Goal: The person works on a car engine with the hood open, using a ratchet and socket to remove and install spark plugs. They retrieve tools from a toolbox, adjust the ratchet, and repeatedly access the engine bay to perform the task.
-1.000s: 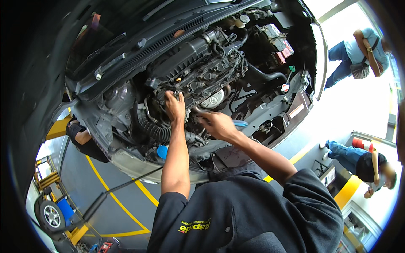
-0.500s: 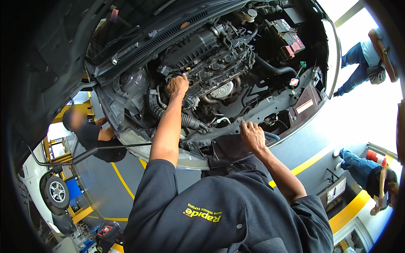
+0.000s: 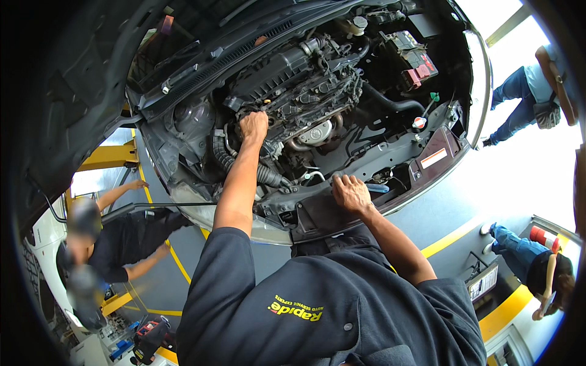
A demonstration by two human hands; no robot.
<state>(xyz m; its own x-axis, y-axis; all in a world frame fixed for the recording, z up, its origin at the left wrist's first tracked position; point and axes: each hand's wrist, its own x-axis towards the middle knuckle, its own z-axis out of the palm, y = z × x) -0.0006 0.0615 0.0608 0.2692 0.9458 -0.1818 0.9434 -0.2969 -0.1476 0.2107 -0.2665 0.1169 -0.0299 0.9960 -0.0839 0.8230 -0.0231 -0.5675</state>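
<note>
Well to the left of the engine (image 3: 305, 94), past the car's edge, a co-worker (image 3: 116, 247) is seen bent over with arms spread, a posture not seen half a second ago. Just off the engine's left end, a black corrugated hose (image 3: 268, 175) is seen under the person's left forearm. At that same end the left hand (image 3: 254, 127) is planted as before; its fingers are curled inward, but the fingertips are hidden, so it cannot be told whether anything is gripped. On the engine's near side a metal heat shield (image 3: 318, 132) is left untouched. Nearer the person than the engine, above the front panel, the right hand (image 3: 353, 194) is held with fingers closed, apparently around a blue handle (image 3: 378, 188) that juts out on the right. A second ago this hand was placed right by the engine; now it is held clear, so contact with the engine is left to the left hand alone. To the right of the engine, the battery (image 3: 408, 46) is left untouched.
</note>
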